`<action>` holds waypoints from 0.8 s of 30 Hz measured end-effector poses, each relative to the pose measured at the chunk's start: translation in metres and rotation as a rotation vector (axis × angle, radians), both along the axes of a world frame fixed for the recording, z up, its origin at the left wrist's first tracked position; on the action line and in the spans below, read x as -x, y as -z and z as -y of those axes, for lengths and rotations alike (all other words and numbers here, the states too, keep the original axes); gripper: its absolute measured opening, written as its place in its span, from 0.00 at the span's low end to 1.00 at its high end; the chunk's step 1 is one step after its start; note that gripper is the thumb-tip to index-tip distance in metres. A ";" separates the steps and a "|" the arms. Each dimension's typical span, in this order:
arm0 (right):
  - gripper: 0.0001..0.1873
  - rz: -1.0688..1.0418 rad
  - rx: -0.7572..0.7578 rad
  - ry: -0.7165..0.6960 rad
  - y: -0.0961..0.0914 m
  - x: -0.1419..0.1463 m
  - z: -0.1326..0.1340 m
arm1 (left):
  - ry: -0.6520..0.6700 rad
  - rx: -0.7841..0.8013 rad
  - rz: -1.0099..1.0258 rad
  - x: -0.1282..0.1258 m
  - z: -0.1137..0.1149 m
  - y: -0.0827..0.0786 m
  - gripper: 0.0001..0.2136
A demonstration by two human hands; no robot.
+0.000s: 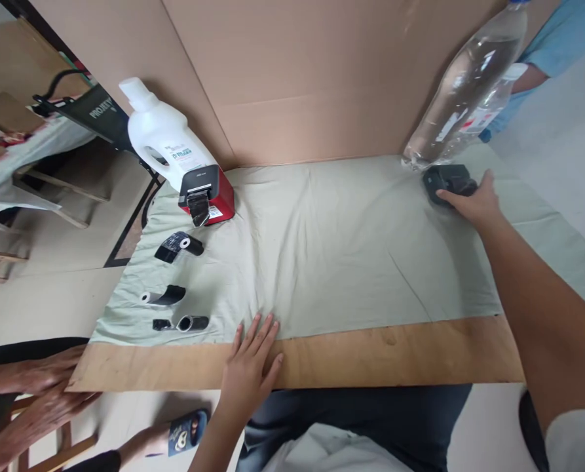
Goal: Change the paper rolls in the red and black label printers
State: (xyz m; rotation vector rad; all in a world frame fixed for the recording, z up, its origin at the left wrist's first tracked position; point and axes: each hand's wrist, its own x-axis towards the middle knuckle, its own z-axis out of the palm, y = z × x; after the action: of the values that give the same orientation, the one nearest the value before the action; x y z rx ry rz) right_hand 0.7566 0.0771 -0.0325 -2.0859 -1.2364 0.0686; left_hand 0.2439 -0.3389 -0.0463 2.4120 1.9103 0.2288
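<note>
My right hand [479, 202] reaches to the far right of the table and grips a small black boxy device [447, 178], thumb on its near side. The device's exact kind is not clear. Flat on the table's bare wooden front edge [371, 357] lies my left hand [250, 360], fingers stretched out and holding nothing. At the far left stands a red and black label printer [213, 195] with dark film hanging from its front. Three partly unrolled black rolls lie nearer: one [191, 246] behind, another [163, 296] in the middle, a third [194, 323] in front.
A white jug [171, 141] stands behind the printer. Two clear plastic bottles [469, 92] lean at the back right, near a person's blue sleeve [562, 42]. Cardboard [321, 78] walls the back. Another person's hands [51, 387] rest by the left front corner.
</note>
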 end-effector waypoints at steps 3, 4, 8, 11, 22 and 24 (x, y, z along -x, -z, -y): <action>0.80 -0.170 0.236 -0.024 -0.020 0.022 -0.004 | -0.022 0.003 -0.027 -0.001 0.001 -0.004 0.29; 0.78 -0.160 0.241 -0.026 -0.026 0.028 -0.002 | -0.027 0.005 -0.035 -0.002 0.001 -0.004 0.29; 0.68 -0.108 0.203 -0.057 -0.037 0.058 0.027 | -0.035 0.012 -0.048 -0.003 0.003 -0.001 0.28; 0.61 -0.113 0.157 -0.139 -0.038 0.105 0.066 | -0.020 -0.016 -0.033 -0.001 0.003 0.003 0.27; 0.46 -0.124 0.039 -0.382 -0.011 0.311 0.170 | -0.013 -0.046 0.013 0.002 0.004 0.009 0.25; 0.46 -0.113 0.035 -0.364 -0.005 0.323 0.172 | -0.012 -0.045 0.011 0.002 0.004 0.009 0.25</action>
State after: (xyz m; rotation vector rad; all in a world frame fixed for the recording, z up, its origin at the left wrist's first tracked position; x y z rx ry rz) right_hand 0.4333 -0.0947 -0.0274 -1.8345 -1.5375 0.3702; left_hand 0.2420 -0.3429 -0.0550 2.4218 1.9363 0.2882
